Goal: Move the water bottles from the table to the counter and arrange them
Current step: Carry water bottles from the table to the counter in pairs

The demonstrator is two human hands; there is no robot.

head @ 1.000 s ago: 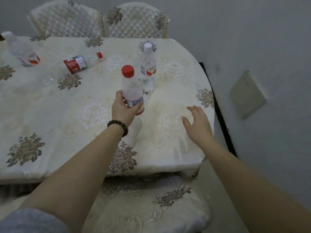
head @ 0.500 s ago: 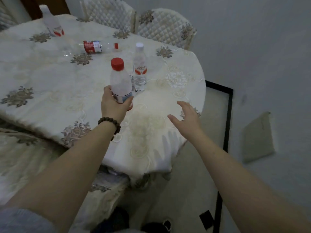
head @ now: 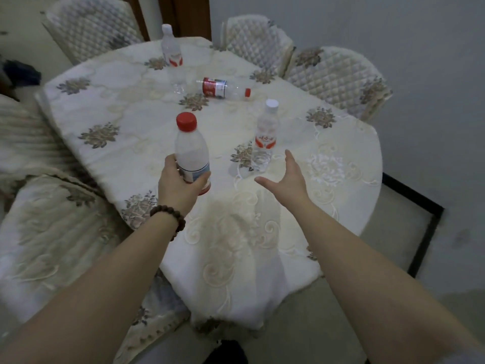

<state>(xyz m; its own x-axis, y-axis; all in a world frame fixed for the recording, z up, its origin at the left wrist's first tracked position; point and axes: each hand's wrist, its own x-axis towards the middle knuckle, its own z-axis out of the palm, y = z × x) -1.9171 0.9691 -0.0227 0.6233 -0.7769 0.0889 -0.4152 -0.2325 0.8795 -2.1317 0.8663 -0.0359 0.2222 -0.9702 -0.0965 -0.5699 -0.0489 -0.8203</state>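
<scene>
Dining surface [head: 110,106] under an embroidered cloth, quilted chairs [head: 338,74] at the upper right. Left hand [head: 181,185]: grip clenched round the base of the red-capped bottle [head: 191,151], upright at centre frame. Right hand [head: 286,177]: grip released, now beside the white-capped bottle [head: 265,135], closer than a second ago. Judged: second pickup imminent. A lying bottle [head: 223,88] and a far bottle [head: 170,47] remain at upper centre. Counter not in view.

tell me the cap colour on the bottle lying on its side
Red. The lying bottle has its cap pointing right, clearest in the head view.
</scene>
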